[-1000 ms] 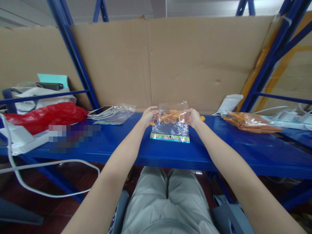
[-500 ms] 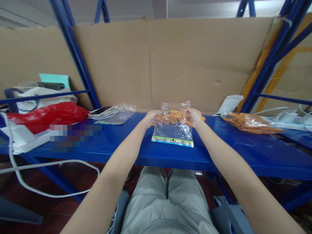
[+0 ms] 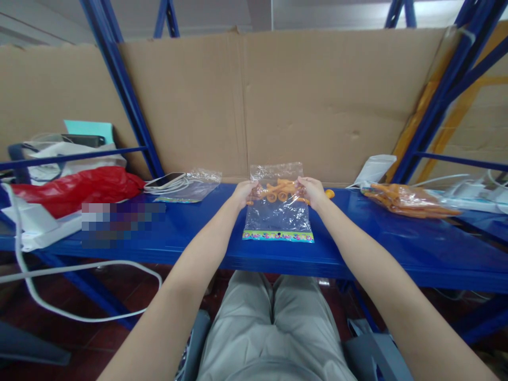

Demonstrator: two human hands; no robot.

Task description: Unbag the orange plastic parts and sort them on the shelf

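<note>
Head view: left hand (image 3: 243, 191) and right hand (image 3: 311, 190) are pinching the clear bag (image 3: 278, 217) of orange pieces (image 3: 278, 189) by its upper sides, mid blue shelf (image 3: 198, 235). It's squaring up since a moment ago, its printed strip sliding toward the front edge.

Left: a red bag (image 3: 75, 188) and a phone (image 3: 162, 180) are laid on the blue shelf (image 3: 397, 248).
Right: a packet of orange parts (image 3: 405, 200) is seen beside a white pouch (image 3: 373, 168).
Behind: cardboard (image 3: 317, 106) is stood upright.
</note>
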